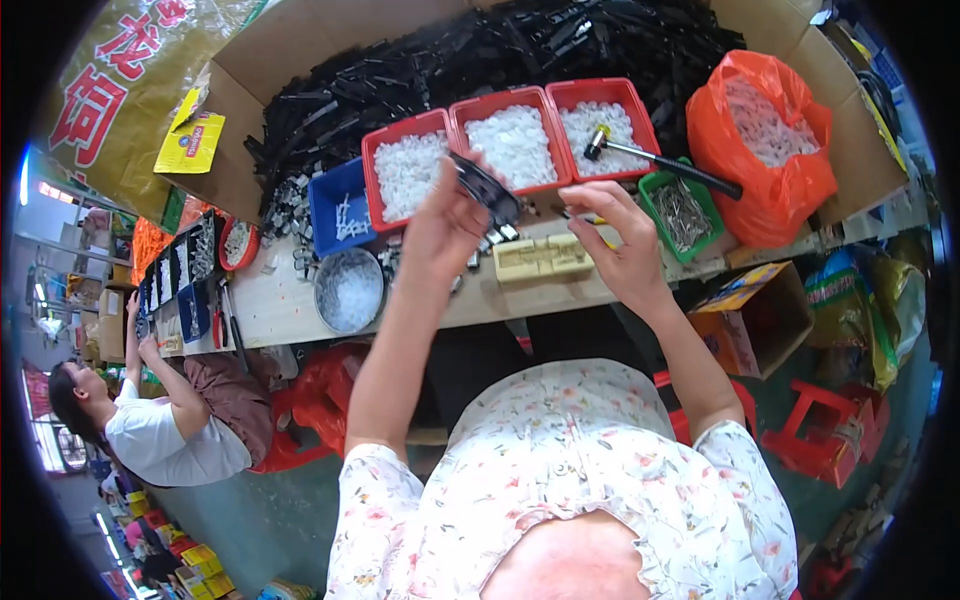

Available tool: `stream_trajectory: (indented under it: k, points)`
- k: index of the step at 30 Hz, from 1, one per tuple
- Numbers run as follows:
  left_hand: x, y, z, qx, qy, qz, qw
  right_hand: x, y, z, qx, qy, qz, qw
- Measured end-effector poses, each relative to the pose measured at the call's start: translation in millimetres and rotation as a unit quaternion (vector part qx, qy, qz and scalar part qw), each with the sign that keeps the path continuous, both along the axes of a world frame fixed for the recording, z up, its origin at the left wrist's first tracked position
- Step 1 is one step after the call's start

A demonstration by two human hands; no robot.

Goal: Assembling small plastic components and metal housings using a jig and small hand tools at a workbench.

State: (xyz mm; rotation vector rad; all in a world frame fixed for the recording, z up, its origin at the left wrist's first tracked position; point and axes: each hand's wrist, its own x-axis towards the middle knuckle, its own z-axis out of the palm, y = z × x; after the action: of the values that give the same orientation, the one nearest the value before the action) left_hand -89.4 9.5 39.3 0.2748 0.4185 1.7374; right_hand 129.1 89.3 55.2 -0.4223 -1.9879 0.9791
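My left hand (442, 228) is closed around a curved black plastic piece (487, 190), raised above the near side of the bench. To its right, my right hand (630, 250) has thumb and forefinger brought together in a pinch. Whatever sits between those fingertips is too small to tell. Between and below the hands, a cream-coloured fixture block (542, 259) with a slotted top lies on the wooden bench (470, 310). Small shiny metal pieces (500, 234) are scattered just left of the block.
Red bins (460, 152) of white plastic parts stand behind my hands. A hammer (690, 172) lies across the right bin and a green basket (712, 232) of metal pins. An orange bag (720, 190), blue bin (322, 215) and metal bowl (322, 290) flank them. A co-worker (180, 430) sits left.
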Motion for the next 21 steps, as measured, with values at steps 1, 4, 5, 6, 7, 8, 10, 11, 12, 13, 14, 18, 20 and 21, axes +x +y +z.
stream_trajectory:
  k: [1, 4, 5, 6, 7, 8, 10, 11, 12, 13, 14, 18, 20, 21]
  points:
    - [17.4, -8.7, -7.1, 0.006, 0.027, -0.029, 0.999, -1.4, -5.0, 3.8, 0.002, 0.003, 0.017, 1.0]
    - [63.4, -27.3, -24.7, -0.048, -0.137, -0.039, 0.989, 0.0, -14.0, 7.9, 0.136, 0.014, 0.08, 0.987]
    - [70.1, -35.1, -27.5, -0.06, -0.136, -0.041, 0.988, 0.9, -15.7, 3.4, 0.171, -0.002, 0.093, 0.981]
    - [75.5, -41.3, -27.8, -0.072, -0.135, -0.041, 0.987, 3.0, -16.8, 0.2, 0.166, -0.007, 0.104, 0.981]
    - [81.2, -44.0, -25.7, -0.089, -0.097, -0.021, 0.991, 5.5, -17.6, -2.1, 0.187, -0.02, 0.103, 0.977]
    - [87.5, -48.1, -24.7, -0.091, -0.102, -0.01, 0.991, 8.2, -19.7, -2.6, 0.21, -0.03, 0.102, 0.972]
    - [96.1, -57.5, -25.8, -0.158, -0.054, -0.03, 0.985, 11.0, -25.3, -2.8, 0.214, -0.027, 0.118, 0.969]
    - [95.6, -61.7, -31.2, -0.166, -0.014, -0.066, 0.984, 12.7, -27.6, -3.3, 0.228, -0.037, 0.112, 0.967]
    - [94.2, -66.1, -34.4, -0.169, -0.018, -0.06, 0.984, 13.5, -28.9, -4.4, 0.241, -0.047, 0.105, 0.964]
    - [91.4, -71.2, -36.9, -0.165, 0.031, -0.082, 0.982, 13.0, -28.6, -6.1, 0.236, -0.044, 0.104, 0.965]
    - [88.9, -75.5, -38.2, -0.162, 0.08, -0.107, 0.978, 13.3, -25.2, -9.6, 0.234, -0.046, 0.107, 0.965]
    - [80.0, -100.3, -38.1, -0.27, 0.404, 0.062, 0.872, 6.9, -14.9, -17.5, 0.279, -0.119, 0.059, 0.951]
    - [68.4, -116.5, -34.9, -0.274, 0.569, 0.186, 0.753, 1.9, -10.5, -21.9, 0.309, -0.216, 0.047, 0.925]
    - [57.2, -122.6, -38.0, -0.26, 0.642, 0.237, 0.681, -0.8, -8.3, -25.0, 0.307, -0.222, 0.044, 0.924]
